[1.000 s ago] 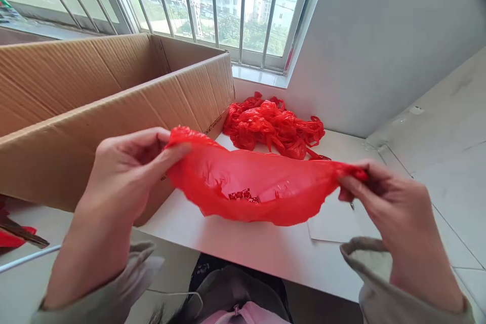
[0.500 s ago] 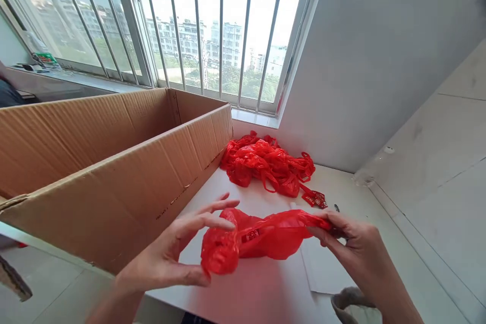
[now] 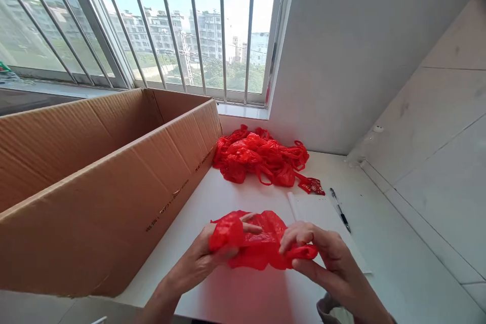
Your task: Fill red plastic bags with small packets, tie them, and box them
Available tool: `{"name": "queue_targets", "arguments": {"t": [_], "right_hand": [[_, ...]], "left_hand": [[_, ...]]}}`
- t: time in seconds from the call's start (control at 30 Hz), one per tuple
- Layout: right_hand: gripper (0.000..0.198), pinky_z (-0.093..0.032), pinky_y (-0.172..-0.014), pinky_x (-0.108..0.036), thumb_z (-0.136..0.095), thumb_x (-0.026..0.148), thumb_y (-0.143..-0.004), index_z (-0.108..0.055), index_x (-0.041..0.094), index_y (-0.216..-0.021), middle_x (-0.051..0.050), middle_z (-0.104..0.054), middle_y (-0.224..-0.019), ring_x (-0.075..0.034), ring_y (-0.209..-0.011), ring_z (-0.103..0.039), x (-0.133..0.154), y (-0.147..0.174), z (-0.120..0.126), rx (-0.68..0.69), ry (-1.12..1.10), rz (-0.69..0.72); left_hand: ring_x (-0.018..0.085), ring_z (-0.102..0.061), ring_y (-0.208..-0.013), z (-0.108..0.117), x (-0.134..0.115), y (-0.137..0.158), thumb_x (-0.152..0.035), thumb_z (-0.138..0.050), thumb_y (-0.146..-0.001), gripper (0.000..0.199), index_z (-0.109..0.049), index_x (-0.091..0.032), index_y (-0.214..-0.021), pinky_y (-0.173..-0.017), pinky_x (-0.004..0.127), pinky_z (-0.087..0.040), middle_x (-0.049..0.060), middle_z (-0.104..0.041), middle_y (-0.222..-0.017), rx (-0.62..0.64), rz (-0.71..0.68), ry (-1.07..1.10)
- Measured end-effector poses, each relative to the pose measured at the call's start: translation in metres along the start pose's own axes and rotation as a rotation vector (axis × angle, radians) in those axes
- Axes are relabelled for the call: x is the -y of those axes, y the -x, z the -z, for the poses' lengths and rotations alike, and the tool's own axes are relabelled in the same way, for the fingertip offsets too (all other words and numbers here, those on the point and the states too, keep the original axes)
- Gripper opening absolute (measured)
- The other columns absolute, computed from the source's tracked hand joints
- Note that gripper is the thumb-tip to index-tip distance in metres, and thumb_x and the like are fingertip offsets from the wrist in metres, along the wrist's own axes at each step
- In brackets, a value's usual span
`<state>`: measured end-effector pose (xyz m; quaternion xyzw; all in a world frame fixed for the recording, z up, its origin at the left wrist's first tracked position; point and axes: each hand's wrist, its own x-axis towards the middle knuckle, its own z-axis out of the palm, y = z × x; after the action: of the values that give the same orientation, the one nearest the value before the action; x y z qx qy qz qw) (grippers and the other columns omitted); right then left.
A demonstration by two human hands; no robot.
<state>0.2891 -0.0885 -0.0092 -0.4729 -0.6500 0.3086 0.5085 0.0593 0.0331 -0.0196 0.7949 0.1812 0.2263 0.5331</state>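
Both hands grip one crumpled red plastic bag low over the white bench: left hand fingers pinch its left end, right hand fingers curl round its right end. Cardboard box on the left, pile of red bags behind, pen to the right.

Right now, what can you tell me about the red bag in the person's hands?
The red bag is thin, glossy, crinkled plastic, bunched into a loose wad rather than spread flat. The left hand grips its left end, the right hand pinches its right end. It is held just above the white table, near the front edge, beside the cardboard box.
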Motion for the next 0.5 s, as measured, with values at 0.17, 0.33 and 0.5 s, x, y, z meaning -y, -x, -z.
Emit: {"name": "queue_targets", "arguments": {"t": [0.17, 0.33, 0.5], "right_hand": [[0.011, -0.041, -0.062, -0.023, -0.059, 0.028, -0.091, -0.054, 0.022, -0.084, 0.003, -0.056, -0.075, -0.010, -0.066, -0.049, 0.006, -0.027, -0.004, -0.145, 0.089, 0.008], [0.008, -0.043, -0.070, -0.024, -0.061, 0.022, -0.088, -0.059, 0.021, -0.081, 0.002, -0.062, -0.076, -0.013, -0.076, -0.051, 0.016, -0.058, -0.002, -0.075, 0.250, 0.182], [0.012, -0.040, -0.061, -0.024, -0.057, 0.023, -0.091, -0.062, 0.021, -0.080, 0.003, -0.060, -0.073, -0.011, -0.067, -0.050, 0.030, -0.083, -0.010, 0.162, 0.448, 0.268]], "left_hand": [[0.014, -0.048, -0.053, -0.026, -0.007, -0.036, -0.049, -0.043, -0.095, 0.039, -0.046, -0.020, -0.070, -0.054, 0.025, -0.042, -0.003, -0.049, -0.054, -0.279, 0.284, 0.177], [0.018, -0.055, -0.068, -0.027, -0.028, -0.045, -0.024, -0.051, -0.085, 0.019, -0.047, -0.022, -0.103, -0.054, 0.024, -0.041, 0.000, -0.061, -0.081, -0.068, 0.244, -0.183], [0.017, -0.057, -0.068, -0.021, -0.034, -0.044, -0.024, -0.065, -0.075, 0.011, -0.055, -0.022, -0.071, -0.045, 0.022, -0.039, -0.002, -0.061, -0.079, 0.149, 0.060, -0.286]]}}
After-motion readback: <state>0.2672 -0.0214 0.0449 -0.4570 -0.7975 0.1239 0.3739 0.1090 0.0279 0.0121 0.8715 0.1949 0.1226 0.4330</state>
